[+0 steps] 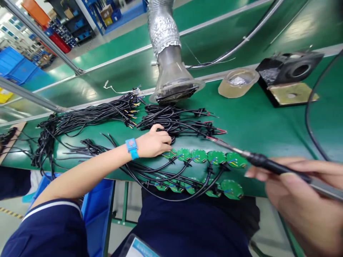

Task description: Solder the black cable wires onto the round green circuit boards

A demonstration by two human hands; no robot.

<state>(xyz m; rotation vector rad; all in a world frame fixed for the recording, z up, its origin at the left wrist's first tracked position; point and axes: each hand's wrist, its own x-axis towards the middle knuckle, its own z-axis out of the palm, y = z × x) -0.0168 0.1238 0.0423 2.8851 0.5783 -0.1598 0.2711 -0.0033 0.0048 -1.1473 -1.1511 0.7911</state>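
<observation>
My left hand [155, 142], a blue band on its wrist, reaches over the black cable bundle [160, 116] beside the left end of the upper row of round green circuit boards [198, 156]. Its fingers are bent and pressed together; what they grip, if anything, is hidden. In my right hand [300, 189] is a soldering iron [264, 161] with a black grip, its thin tip pointing left, near the red wire ends of the bundle. Black cables run from several boards. A second row of boards [232, 189] lies along the table's front edge.
A fume extraction hood [178, 80] hangs over the back of the green table [254, 125]. Behind the boards, to the right, stand a round yellowish container [237, 85] and an iron stand with a sponge [293, 93]. More cables [99, 114] lie left; blue bins [98, 214] stand below.
</observation>
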